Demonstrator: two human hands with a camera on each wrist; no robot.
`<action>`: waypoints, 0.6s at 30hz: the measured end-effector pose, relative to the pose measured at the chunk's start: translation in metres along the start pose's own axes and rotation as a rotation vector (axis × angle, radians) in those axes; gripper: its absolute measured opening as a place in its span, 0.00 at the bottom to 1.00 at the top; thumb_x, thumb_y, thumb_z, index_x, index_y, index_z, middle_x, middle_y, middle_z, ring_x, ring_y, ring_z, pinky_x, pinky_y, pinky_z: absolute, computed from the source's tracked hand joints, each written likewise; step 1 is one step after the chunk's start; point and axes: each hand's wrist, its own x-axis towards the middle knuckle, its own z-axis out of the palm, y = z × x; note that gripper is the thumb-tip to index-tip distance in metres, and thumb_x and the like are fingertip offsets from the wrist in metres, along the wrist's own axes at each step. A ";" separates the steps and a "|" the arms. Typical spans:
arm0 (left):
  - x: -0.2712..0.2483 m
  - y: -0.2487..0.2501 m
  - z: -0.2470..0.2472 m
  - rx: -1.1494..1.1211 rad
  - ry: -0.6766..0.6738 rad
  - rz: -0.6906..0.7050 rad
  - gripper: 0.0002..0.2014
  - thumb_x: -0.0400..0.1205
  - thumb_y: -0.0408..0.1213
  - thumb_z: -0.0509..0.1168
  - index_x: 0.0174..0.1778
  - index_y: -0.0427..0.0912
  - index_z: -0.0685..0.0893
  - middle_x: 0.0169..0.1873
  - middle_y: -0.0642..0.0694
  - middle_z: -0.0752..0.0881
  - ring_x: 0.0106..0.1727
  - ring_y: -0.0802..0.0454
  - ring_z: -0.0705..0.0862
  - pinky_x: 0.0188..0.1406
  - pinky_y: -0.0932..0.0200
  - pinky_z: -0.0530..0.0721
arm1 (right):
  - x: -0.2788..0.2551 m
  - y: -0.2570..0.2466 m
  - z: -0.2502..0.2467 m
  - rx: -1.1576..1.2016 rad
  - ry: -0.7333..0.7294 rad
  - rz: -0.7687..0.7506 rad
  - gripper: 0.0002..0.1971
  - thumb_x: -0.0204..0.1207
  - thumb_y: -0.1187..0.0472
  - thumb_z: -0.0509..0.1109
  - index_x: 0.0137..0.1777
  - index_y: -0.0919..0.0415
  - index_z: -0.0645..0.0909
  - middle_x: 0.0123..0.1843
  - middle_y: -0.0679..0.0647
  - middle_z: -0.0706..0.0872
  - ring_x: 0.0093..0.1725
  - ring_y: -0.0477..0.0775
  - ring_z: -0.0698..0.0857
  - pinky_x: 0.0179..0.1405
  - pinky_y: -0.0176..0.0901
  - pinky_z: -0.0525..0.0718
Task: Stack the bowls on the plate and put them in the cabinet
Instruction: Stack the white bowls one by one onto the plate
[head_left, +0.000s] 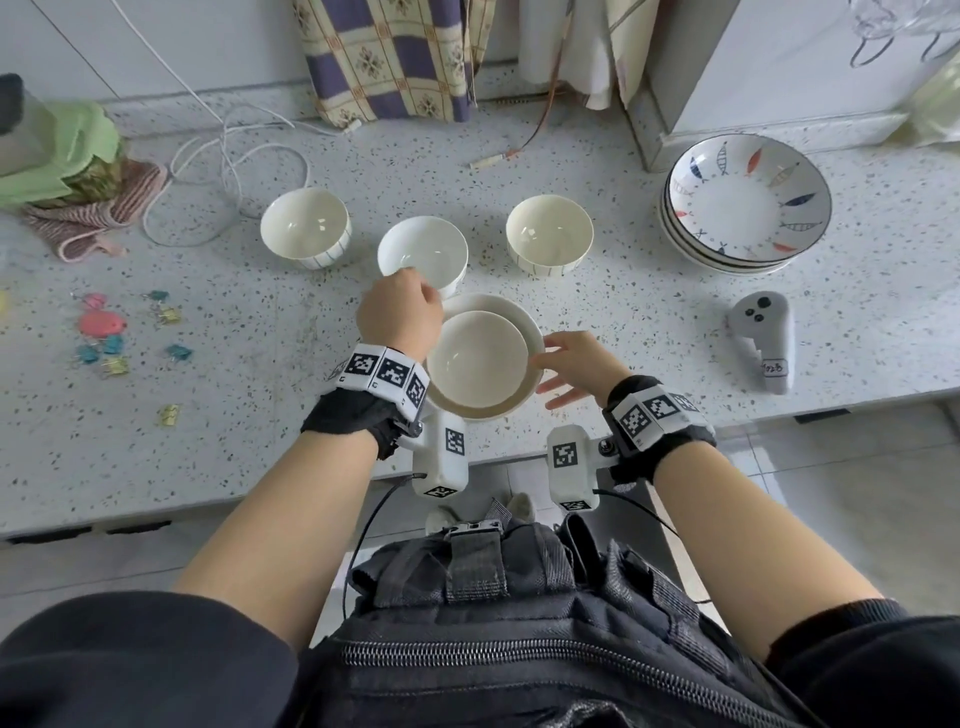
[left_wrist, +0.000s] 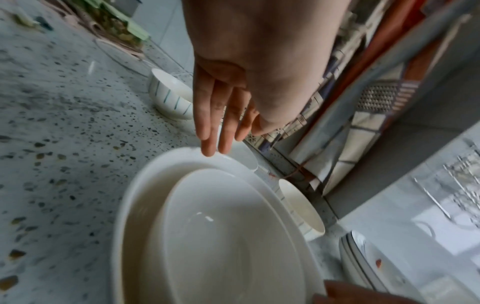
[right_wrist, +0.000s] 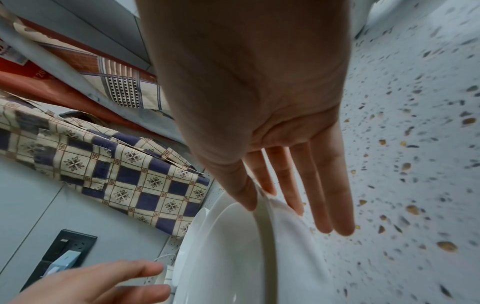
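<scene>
A cream plate (head_left: 523, 318) lies on the speckled counter near its front edge, with one cream bowl (head_left: 475, 358) sitting in it. Behind it stand a plain white bowl (head_left: 426, 249), a striped bowl (head_left: 304, 228) to the left and another striped bowl (head_left: 549, 234) to the right. My left hand (head_left: 400, 312) hovers over the plate's far left rim (left_wrist: 135, 195), its fingers (left_wrist: 207, 131) straight and holding nothing, their tips by the white bowl. My right hand (head_left: 571, 364) is at the plate's right rim (right_wrist: 285, 226), thumb (right_wrist: 244, 191) resting on it, fingers straight.
A stack of fish-patterned dishes (head_left: 748, 202) stands at the back right, with a white handheld controller (head_left: 763, 338) in front of it. Binder clips (head_left: 119, 338) are scattered at the left. A white cable (head_left: 234, 156) and a hanging checked cloth (head_left: 384, 57) are at the back.
</scene>
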 end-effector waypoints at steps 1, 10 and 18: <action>0.002 -0.002 -0.001 -0.023 0.019 -0.029 0.14 0.83 0.35 0.56 0.53 0.34 0.84 0.48 0.32 0.88 0.51 0.32 0.85 0.41 0.50 0.78 | 0.002 -0.002 -0.001 0.010 -0.004 -0.001 0.24 0.76 0.66 0.67 0.73 0.65 0.74 0.57 0.62 0.85 0.42 0.59 0.87 0.31 0.50 0.90; 0.019 -0.030 0.008 -0.161 -0.127 -0.277 0.17 0.83 0.39 0.55 0.48 0.29 0.83 0.45 0.30 0.87 0.51 0.34 0.86 0.44 0.47 0.79 | 0.015 -0.011 -0.009 0.135 -0.084 0.046 0.11 0.76 0.71 0.64 0.55 0.67 0.83 0.51 0.65 0.85 0.41 0.64 0.88 0.37 0.53 0.91; 0.062 -0.052 0.034 -0.326 -0.239 -0.346 0.28 0.79 0.52 0.52 0.53 0.29 0.82 0.47 0.33 0.90 0.46 0.34 0.89 0.52 0.39 0.88 | 0.025 -0.010 -0.003 0.228 -0.001 0.086 0.13 0.75 0.69 0.65 0.58 0.59 0.81 0.46 0.57 0.88 0.40 0.58 0.89 0.32 0.52 0.92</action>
